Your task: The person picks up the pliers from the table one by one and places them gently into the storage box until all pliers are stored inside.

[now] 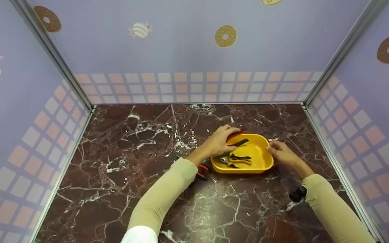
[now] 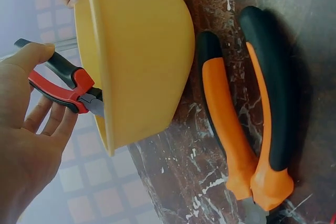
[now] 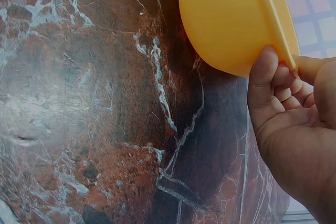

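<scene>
A yellow plastic basin (image 1: pixel 257 148) stands on the marbled surface, right of centre. My left hand (image 1: pixel 220 140) grips red-and-black pliers (image 2: pixel 73 88) by the handles at the basin's left rim, their metal jaws dipping past the rim in the left wrist view. Inside the basin lie pliers with yellow-and-black handles (image 1: pixel 240 162). My right hand (image 3: pixel 294 98) pinches the right rim of the basin between thumb and fingers. Orange-and-black pliers (image 2: pixel 247 114) lie on the surface just left of the basin, partly covered by my left forearm in the head view.
Dark red marbled tabletop (image 1: pixel 140 145) lies under everything. Patterned panels (image 1: pixel 181 50) close off the back and both sides, joined by metal posts (image 1: pixel 336 54). A black strap (image 1: pixel 297 194) sits at my right wrist.
</scene>
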Demonstrator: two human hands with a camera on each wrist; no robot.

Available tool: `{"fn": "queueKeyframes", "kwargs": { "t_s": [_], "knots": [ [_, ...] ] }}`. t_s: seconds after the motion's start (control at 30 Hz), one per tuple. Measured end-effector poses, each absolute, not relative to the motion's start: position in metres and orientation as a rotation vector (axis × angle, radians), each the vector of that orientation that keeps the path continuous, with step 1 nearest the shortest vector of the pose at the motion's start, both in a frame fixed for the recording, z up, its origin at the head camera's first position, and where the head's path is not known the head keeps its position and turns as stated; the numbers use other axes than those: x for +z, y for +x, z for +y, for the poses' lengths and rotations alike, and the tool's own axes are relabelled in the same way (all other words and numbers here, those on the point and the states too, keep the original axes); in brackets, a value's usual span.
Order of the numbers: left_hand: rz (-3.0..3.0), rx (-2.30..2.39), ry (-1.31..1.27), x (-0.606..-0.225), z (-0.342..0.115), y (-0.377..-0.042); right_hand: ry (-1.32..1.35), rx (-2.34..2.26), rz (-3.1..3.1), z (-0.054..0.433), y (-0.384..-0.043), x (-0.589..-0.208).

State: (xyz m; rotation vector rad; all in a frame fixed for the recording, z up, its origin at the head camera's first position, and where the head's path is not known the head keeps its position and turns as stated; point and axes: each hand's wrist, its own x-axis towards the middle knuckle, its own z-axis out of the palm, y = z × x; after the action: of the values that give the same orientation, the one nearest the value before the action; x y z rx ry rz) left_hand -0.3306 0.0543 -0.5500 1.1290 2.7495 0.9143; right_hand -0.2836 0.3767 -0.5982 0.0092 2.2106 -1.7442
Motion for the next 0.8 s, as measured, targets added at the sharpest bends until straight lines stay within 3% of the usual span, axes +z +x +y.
{"fn": "queueKeyframes", "kwargs": {
  "t_s": [0.8],
  "knots": [
    [2.724,0.576,1.204,-0.567,0.069,-0.33,0.001,-1.75,2.214,0.377,-0.284,-0.6]
  ]
}}
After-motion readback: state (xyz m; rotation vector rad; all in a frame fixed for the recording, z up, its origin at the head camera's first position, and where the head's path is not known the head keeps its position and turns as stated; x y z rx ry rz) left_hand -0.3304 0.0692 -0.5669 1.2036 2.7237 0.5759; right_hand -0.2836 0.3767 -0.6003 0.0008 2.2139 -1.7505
